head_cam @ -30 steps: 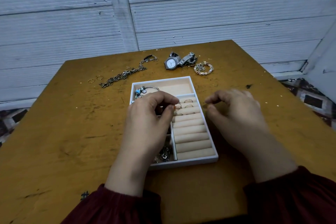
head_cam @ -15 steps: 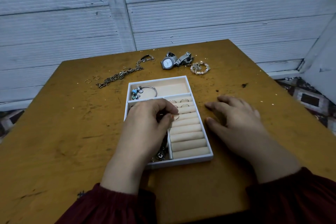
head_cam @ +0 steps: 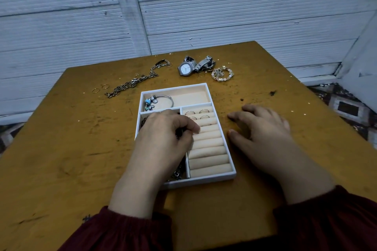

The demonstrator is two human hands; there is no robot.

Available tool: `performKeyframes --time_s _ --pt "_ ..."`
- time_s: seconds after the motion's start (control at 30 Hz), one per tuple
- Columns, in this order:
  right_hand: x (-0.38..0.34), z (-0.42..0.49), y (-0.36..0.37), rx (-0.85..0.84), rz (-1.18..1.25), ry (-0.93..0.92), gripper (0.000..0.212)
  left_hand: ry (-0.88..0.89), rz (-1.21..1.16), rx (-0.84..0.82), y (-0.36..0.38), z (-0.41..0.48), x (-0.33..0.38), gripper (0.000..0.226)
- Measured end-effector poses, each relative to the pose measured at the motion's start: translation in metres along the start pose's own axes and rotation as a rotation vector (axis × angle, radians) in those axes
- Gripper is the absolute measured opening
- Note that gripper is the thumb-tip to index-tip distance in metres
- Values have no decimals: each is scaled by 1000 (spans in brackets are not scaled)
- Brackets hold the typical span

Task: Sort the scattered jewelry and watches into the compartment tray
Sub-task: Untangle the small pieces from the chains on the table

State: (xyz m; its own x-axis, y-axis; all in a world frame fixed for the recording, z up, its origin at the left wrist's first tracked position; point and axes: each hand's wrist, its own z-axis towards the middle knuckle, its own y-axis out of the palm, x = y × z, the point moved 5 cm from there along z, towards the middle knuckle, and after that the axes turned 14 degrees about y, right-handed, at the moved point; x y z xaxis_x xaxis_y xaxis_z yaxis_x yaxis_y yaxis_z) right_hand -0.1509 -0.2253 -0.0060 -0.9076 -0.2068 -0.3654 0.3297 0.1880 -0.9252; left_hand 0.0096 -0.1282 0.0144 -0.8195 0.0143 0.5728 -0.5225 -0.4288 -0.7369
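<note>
Change since the earlier views: a second ago the right hand [head_cam: 263, 130] was raised with its fingertips curled inward. It now lies flat on the table [head_cam: 61, 149] at 3 o'clock of the compartment tray [head_cam: 212, 178], fingers spread and relaxed, holding nothing. The left hand [head_cam: 163, 140] has stayed over the tray, and its fingertips have moved about one roll nearer the person along the ring rolls [head_cam: 206, 151]. Its thumb and forefinger tips are drawn together against a roll. Whether a ring is clamped between them cannot be told.

The tray sits at the table's centre. Its long axis runs from 6 o'clock to 12 o'clock, with the far end leaning slightly toward 11. The ring rolls lie crosswise, 9 to 3, and fill the right-hand column. Four rings [head_cam: 196, 114] are seated in the two farthest slots. A wide compartment spans the far end and holds a charm bangle [head_cam: 159, 102] at its left. The narrow left compartment is mostly covered by the left hand, and dark metal pieces show at its near end.

Still outside the tray:
- A wristwatch [head_cam: 186, 68] at 12 o'clock, dial up, band trailing toward 3.
- A beaded bracelet [head_cam: 222, 73] at 1 o'clock.
- A chain necklace [head_cam: 132, 83] at 11 o'clock, running from 8 toward 2.
- Two loose rings [head_cam: 100, 88] at 10 o'clock.
</note>
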Motion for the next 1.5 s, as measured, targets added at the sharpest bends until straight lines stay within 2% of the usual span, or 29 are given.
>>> performKeyframes --time_s 0.73,0.9,1.13,1.27,1.4,1.5 --pt "-1 0 0 6 2 10 47 -5 28 -45 1 1 1 24" --pt "-1 1 0 2 2 15 48 7 -115 59 -2 2 2 30" --pt "-1 1 -1 19 -2 8 46 26 -135 155 -8 1 -1 28" --pt "-4 -1 -8 95 50 -20 39 27 -150 175 -6 2 -2 28" --pt "-12 -9 -23 249 240 -101 27 44 -161 183 -5 2 2 25" --pt "-21 -14 -25 288 322 -147 23 58 -201 204 -7 2 1 23"
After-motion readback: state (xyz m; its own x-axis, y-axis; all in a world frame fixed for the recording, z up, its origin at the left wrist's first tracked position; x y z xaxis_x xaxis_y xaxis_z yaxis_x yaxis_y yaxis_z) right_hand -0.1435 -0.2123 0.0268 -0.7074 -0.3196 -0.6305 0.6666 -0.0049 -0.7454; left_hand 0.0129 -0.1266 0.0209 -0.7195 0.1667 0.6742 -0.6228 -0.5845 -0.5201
